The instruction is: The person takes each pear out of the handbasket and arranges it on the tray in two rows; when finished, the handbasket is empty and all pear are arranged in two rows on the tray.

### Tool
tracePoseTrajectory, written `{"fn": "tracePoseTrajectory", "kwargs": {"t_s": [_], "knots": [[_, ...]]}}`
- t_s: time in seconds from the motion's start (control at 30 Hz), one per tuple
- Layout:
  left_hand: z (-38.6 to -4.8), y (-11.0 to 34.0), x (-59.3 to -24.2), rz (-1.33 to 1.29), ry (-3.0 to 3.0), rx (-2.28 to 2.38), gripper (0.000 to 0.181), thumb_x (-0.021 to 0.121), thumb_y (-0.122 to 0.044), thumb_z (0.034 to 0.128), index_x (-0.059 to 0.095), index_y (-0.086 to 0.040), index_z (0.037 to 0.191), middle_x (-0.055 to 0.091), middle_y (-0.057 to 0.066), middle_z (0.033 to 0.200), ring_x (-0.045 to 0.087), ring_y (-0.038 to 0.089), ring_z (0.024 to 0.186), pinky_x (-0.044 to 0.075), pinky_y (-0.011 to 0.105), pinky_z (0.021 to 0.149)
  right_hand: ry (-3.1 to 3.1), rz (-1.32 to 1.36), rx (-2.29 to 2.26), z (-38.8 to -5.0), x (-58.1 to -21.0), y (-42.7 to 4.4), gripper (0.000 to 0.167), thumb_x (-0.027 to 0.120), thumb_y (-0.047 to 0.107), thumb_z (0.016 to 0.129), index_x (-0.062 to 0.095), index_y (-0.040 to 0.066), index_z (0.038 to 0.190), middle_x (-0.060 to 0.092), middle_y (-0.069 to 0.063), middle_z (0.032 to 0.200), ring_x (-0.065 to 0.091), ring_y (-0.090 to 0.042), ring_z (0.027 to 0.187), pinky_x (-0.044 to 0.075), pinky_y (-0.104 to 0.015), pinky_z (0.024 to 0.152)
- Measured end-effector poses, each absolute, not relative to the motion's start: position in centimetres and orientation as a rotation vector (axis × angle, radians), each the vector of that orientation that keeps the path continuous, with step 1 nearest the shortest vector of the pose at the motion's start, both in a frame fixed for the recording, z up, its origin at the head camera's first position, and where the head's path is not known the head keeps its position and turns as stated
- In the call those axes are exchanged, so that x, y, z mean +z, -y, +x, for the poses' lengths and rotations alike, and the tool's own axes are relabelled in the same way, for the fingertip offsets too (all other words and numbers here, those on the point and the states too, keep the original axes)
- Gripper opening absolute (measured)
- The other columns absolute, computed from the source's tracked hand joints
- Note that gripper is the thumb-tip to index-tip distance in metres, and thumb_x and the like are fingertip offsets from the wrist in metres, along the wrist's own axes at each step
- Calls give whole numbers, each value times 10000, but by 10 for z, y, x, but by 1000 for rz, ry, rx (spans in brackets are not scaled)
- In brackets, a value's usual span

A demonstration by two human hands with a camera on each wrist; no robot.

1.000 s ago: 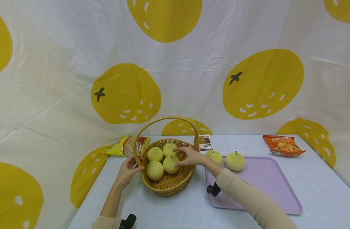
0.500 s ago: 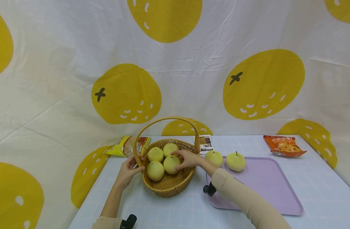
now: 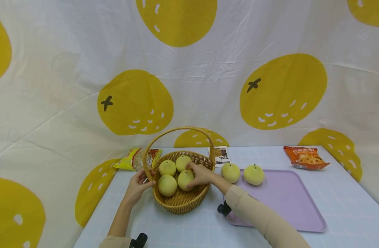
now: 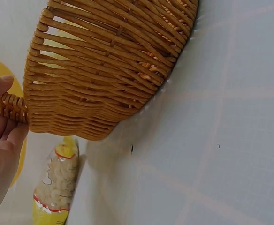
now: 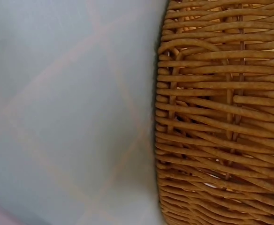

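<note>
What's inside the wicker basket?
Four pale yellow-green fruits show; the right hand grips and partly covers the front-right fruit. The basket floor directly beneath them is hidden.

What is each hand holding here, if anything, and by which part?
The left hand holds the wicker basket by the lower left end of its handle. The right hand grips the basket's front-right fruit around its right side.

Handle (image 3: 189,127) arches over basket (image 3: 181,208) mid-frame, splits entry from above. Four fruits (image 3: 167,186) crowd basket's left and middle; gap inside near its lower edge. Left hand (image 3: 136,187) blocks left side; right hand (image 3: 202,174) and sleeve (image 3: 259,213) block right. Tray (image 3: 296,199): two more fruits (image 3: 254,174) obstruct upper left, right half passable.
</note>
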State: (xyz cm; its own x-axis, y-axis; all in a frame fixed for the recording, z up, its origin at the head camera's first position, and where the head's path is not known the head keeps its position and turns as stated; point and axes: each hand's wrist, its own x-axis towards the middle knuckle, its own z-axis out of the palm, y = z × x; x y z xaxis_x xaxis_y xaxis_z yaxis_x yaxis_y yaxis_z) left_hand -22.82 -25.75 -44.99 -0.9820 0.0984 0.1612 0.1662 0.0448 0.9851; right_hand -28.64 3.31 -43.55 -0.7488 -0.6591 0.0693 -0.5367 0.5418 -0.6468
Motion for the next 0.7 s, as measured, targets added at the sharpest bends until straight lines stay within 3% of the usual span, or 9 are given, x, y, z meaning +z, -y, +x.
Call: {"fn": "tracePoseTrajectory", "kwargs": {"t_s": [0.13,0.37,0.7], "knots": [[-228,257,-450,-279,2227,-2130,574,673,100,787,392,162,1283,503,313,1223,559,86,1076,496,191,896,-2601,-1017,-1113,-284,-434,-37,731,840,281,683,474,72,1281,567,-173,1250,540,-307,1141,465,-430,952],[-227,257,-450,-275,2221,-2129,586,678,94,786,382,164,1287,558,230,1190,556,110,1085,499,194,892,-2591,-1080,-1271,-277,-428,-46,700,809,268,713,504,51,1303,549,-125,1273,526,-282,1146,475,-423,927],[-228,257,-449,-260,2223,-2119,583,676,99,785,382,165,1284,509,302,1218,554,102,1085,500,191,889,-2590,-1133,-1410,-264,-417,-64,703,813,261,700,521,44,1301,551,-122,1293,547,-268,1102,502,-417,869]]}}
